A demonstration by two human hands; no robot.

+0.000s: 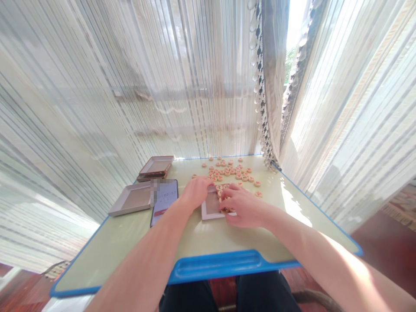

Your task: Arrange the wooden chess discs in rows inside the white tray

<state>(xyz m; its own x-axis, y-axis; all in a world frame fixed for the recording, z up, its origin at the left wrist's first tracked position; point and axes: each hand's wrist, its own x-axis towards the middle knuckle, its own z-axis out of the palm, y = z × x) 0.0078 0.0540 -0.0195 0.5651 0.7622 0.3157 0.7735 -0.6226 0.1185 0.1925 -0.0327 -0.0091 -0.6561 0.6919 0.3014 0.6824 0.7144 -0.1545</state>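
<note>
Several fingers of the right hand (pixel 243 206) curl down over round, pale wooden pieces with dark characters (pixel 219 188), gathered in the right part of a shallow, light-grey rectangular tray (pixel 212 205); whether they grip one, I cannot tell. At the tray's far-left corner lie the loosely bent fingers of the left hand (pixel 196 191); their hold is unclear too. This tray sits around the middle of a pale yellow-green bench (pixel 195 238) with blue edging. Beyond it, round wooden pieces with red characters (pixel 227 172) spread loosely toward the far edge. Left of the tray lies a dark-rimmed phone with a lit screen (pixel 167 197), beside a second open grey tray (pixel 136 198) near the left edge. Stacked brown-sided shallow boxes (pixel 157 165) occupy the far-left corner. A blue recessed trough (pixel 217 266) lines the near edge.
</note>
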